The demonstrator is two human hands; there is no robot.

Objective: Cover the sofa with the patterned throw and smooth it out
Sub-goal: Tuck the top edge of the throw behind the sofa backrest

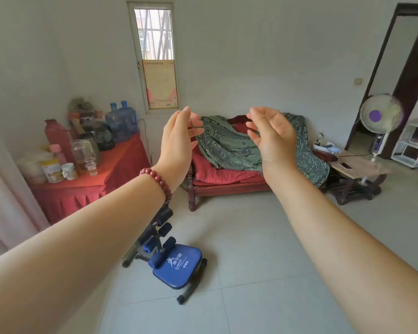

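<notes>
Both arms reach forward, raised in mid-air. The left hand and the right hand are apart, palms turned toward each other, fingers loosely curved and holding nothing. A red bead bracelet circles the left wrist.

The throw, green and patterned, appears between and behind the hands but lies well beyond them across the room, touched by neither. It is bunched on the sofa, heaped over the back and the right end and spilling down over the right front corner. The red seat cushion along the left edge and front edge is bare.

On the tiled floor below the left arm stands a blue exercise bench. Left of the sofa is a table in red cloth, carrying water jugs and cups. To the right stand a low table with a phone and a fan.
</notes>
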